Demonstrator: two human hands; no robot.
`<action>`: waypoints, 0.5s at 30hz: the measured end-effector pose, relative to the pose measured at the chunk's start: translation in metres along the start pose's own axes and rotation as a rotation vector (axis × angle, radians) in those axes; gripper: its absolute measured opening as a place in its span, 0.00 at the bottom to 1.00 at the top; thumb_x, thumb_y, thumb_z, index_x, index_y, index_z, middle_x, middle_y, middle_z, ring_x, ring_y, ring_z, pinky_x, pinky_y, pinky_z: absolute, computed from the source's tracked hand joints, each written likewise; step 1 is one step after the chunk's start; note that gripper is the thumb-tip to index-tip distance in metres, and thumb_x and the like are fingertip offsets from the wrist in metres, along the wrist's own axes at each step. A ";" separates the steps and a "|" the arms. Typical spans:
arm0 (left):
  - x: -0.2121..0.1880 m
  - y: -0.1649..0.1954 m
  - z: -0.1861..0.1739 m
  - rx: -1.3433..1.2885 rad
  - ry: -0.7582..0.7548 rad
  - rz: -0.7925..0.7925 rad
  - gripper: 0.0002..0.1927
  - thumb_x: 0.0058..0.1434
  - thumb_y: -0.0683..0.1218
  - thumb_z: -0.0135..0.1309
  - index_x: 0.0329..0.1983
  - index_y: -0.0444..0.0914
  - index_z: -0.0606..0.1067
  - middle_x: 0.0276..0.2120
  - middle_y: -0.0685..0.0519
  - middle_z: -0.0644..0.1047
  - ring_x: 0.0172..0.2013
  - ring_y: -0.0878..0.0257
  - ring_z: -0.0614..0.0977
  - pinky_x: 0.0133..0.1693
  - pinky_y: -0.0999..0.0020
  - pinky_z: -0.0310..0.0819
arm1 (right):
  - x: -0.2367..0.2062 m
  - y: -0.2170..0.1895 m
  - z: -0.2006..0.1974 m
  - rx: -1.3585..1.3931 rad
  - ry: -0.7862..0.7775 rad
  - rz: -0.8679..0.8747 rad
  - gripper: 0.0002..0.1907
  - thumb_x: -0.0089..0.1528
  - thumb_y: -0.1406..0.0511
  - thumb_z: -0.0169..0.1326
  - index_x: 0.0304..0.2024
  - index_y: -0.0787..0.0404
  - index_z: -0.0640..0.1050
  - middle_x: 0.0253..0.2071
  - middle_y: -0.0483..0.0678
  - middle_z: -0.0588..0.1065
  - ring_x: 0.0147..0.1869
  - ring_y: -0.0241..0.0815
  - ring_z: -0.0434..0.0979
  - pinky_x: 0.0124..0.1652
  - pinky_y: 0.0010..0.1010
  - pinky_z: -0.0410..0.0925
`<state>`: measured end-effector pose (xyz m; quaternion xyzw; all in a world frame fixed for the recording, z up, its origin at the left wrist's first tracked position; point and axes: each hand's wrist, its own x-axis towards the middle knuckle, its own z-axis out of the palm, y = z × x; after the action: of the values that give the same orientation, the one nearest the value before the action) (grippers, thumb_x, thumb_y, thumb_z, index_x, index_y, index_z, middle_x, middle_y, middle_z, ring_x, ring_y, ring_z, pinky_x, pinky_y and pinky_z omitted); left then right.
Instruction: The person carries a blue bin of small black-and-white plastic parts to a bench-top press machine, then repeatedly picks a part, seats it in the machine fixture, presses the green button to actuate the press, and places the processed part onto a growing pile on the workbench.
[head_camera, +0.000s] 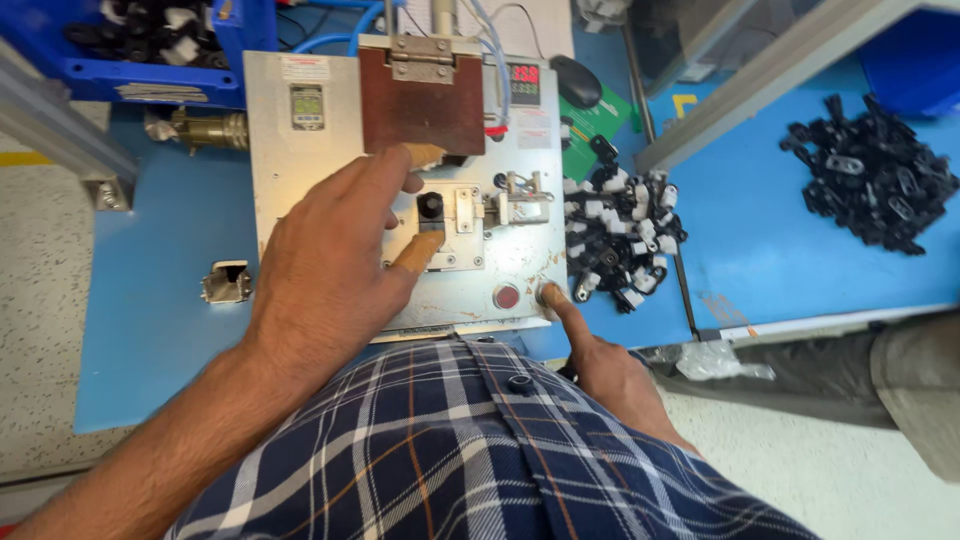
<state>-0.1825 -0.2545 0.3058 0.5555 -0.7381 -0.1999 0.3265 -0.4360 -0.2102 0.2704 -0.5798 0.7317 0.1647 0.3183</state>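
metal press fixture (330, 150) on blue desk (150, 300). left hand (320, 260) open, taped fingers steadying small black part (430, 206) in the nest. right hand (600, 365) forefinger out, rest curled, pressing near button (547, 293). black-white parts pile (615, 235) right, within reach.

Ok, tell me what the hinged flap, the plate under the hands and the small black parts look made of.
Hinged flap: seemingly brown laminate board, matte, held by a steel hinge. Fixture plate: bare metal, dull silver, scuffed. Black parts: likely moulded plastic, slightly glossy, with white pieces. Left hand hovers over it; right hand presses a button.
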 end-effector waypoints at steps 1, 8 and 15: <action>0.002 -0.002 0.001 0.005 0.000 0.022 0.25 0.57 0.44 0.65 0.55 0.39 0.69 0.42 0.48 0.79 0.36 0.54 0.82 0.35 0.56 0.78 | -0.001 0.000 -0.001 0.035 0.011 -0.024 0.48 0.62 0.60 0.59 0.76 0.28 0.48 0.43 0.56 0.82 0.48 0.54 0.84 0.51 0.46 0.73; 0.020 -0.010 0.006 -0.007 0.057 0.214 0.27 0.57 0.42 0.64 0.59 0.39 0.68 0.40 0.45 0.81 0.41 0.47 0.83 0.38 0.51 0.77 | 0.000 0.010 -0.009 0.708 0.011 -0.167 0.29 0.60 0.66 0.63 0.64 0.52 0.70 0.42 0.51 0.80 0.45 0.44 0.86 0.41 0.35 0.79; 0.034 -0.019 0.013 0.066 -0.077 0.173 0.26 0.56 0.42 0.65 0.56 0.37 0.67 0.34 0.43 0.81 0.35 0.45 0.84 0.33 0.51 0.79 | -0.013 0.004 -0.016 1.510 -0.017 -0.101 0.17 0.61 0.68 0.52 0.53 0.65 0.74 0.47 0.50 0.80 0.47 0.43 0.84 0.43 0.35 0.80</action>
<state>-0.1839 -0.2933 0.2927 0.4920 -0.8015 -0.1676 0.2956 -0.4423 -0.2095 0.2904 -0.2358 0.6159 -0.3916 0.6416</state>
